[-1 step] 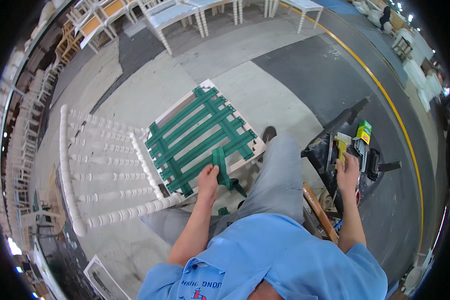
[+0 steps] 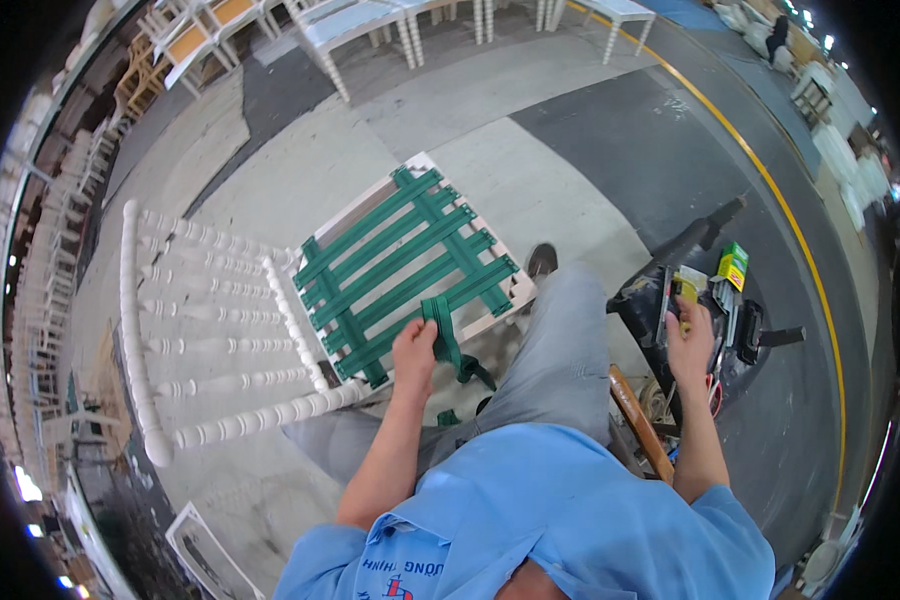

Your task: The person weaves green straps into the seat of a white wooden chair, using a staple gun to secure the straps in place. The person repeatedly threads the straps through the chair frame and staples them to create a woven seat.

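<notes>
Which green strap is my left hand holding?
The dangling strap, loose at the edge of the chair seat; the woven straps lie flat across it.

"Where's the left hand (image 2: pixel 414 352)?"
"At the near side of the chair (image 2: pixel 270 413), thumb and fingers drawn together in a pinch."
"And the left forearm (image 2: pixel 390 435)?"
"Bare, slanting from the body toward the chair, its wrist nearly straight."
"What about the right hand (image 2: pixel 690 350)?"
"Well apart from the chair, off to its right. The fingers are bent, the fingertips partly hidden, so I can't tell how firmly they close."
"The right forearm (image 2: pixel 703 450)?"
"Bare as well, right of the chair, leaning slightly in toward it."
"Sleeves (image 2: pixel 725 545)?"
"Short, both on the body's side of the chair."
</notes>
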`<state>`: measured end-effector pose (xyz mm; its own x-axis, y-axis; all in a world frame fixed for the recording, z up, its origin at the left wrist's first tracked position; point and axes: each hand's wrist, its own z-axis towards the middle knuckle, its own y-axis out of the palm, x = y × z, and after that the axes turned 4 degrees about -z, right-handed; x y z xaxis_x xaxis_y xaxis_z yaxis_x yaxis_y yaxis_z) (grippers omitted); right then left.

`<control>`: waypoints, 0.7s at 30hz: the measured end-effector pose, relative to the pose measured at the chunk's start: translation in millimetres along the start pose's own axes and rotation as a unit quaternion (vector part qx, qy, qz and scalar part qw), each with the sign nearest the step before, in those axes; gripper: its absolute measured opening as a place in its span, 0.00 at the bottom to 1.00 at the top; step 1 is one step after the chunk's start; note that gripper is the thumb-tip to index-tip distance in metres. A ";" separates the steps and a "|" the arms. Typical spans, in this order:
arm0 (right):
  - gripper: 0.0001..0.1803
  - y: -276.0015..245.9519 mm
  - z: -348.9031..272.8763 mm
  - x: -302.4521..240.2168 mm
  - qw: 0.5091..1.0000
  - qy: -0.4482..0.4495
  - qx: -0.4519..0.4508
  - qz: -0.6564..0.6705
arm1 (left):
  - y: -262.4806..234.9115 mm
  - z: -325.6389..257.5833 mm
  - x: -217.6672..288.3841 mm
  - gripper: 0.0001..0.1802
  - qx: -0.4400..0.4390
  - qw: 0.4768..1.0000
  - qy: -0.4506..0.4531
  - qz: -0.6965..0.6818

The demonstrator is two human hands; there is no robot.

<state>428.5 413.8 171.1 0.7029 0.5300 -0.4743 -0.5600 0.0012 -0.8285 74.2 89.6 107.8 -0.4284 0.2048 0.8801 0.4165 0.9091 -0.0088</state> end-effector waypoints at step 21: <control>0.14 146.6 -12.2 -302.4 0.626 -0.103 -0.644 0.427 | -28.7 -50.4 177.5 0.12 -0.114 0.943 0.156 -0.271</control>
<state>139.1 243.4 189.4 0.2428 -0.0309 -0.9696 0.2186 -0.9720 0.0858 26.6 81.5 288.2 -0.3855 -0.4167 0.8233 0.3809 0.7408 0.5533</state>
